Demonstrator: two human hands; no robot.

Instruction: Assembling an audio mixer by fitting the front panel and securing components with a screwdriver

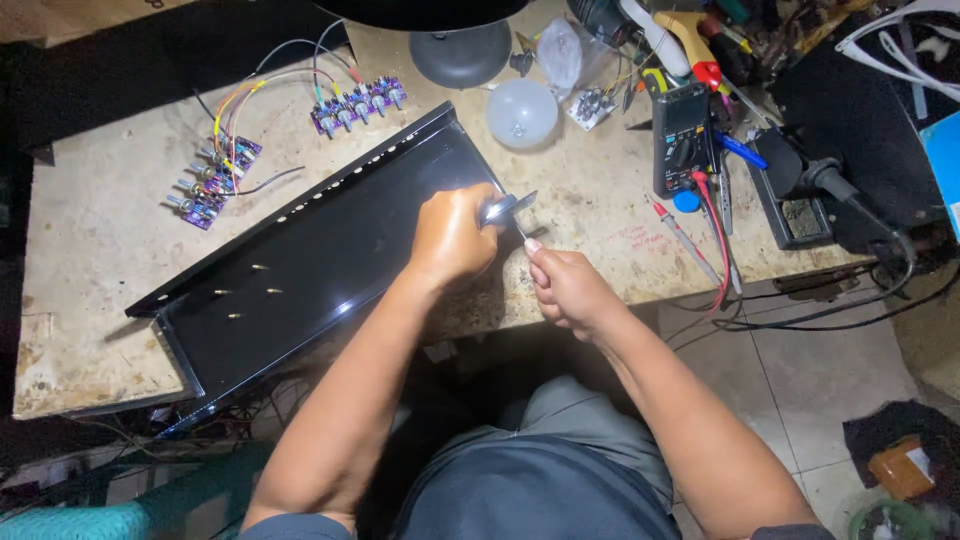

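In the head view, the person's left hand (452,236) was curled into a closed grip around a small silvery metal tool (508,208), whose shiny flat end stuck out to the right of the knuckles, just above the near right corner of a long black sheet-metal chassis panel (330,250). The right hand (566,288) sat just beside it, lower and to the right, its grip pinched together on a thin part that met the silvery tool; what exactly the fingers pinched was too small to tell. The black panel lay slantwise on the worn, pale stone tabletop (90,230), with a folded rim pierced by a row of holes along its far edge and four short brass-coloured studs (246,291) standing on its flat face near the left end. Beyond the panel, two purple circuit boards with rows of knobs (358,106) lay on the tabletop, joined by coloured wires (245,95). A frosted white round light bulb (522,112) rested near the panel's far right corner, with the grey dome-shaped base of a lamp (460,52) behind it. Further right lay a dark handheld multimeter (682,150) with red and black probe leads (715,225), beside a blue-handled tool (740,150) and a clutter of other tools. The person's grey-clothed lap (545,470) filled the lower middle, above a pale tiled floor (800,370).
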